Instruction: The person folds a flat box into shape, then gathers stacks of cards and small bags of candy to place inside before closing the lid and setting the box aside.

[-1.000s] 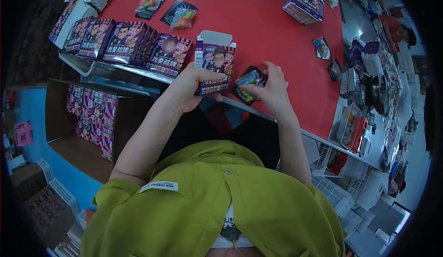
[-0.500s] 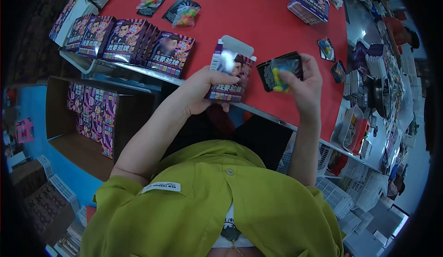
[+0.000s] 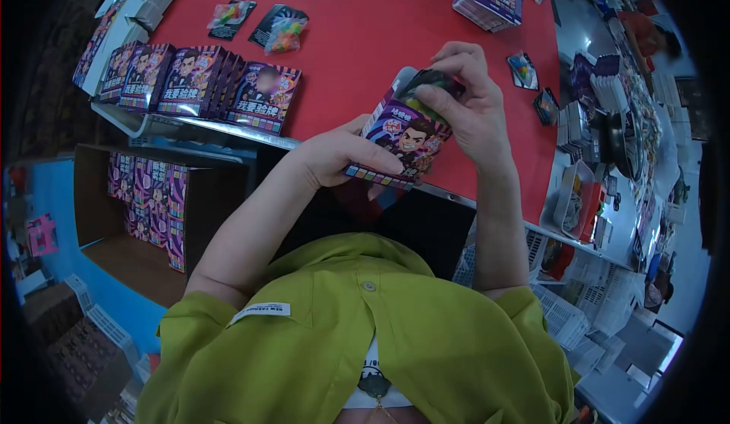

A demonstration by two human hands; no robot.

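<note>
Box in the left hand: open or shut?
Open. The box's top flap is raised, and the right hand holds a dark packet at its mouth.

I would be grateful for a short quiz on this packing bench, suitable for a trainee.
1. True or false: the left hand holds a printed box.
2. What does the right hand hold at that box's open top?
A. a pair of scissors
B. a dark packet
C. a white basket
3. Fill in the blank: the open cardboard carton, with more printed boxes inside, is on the person's ____ side.

Key: 1. True; 2. B; 3. left
</note>
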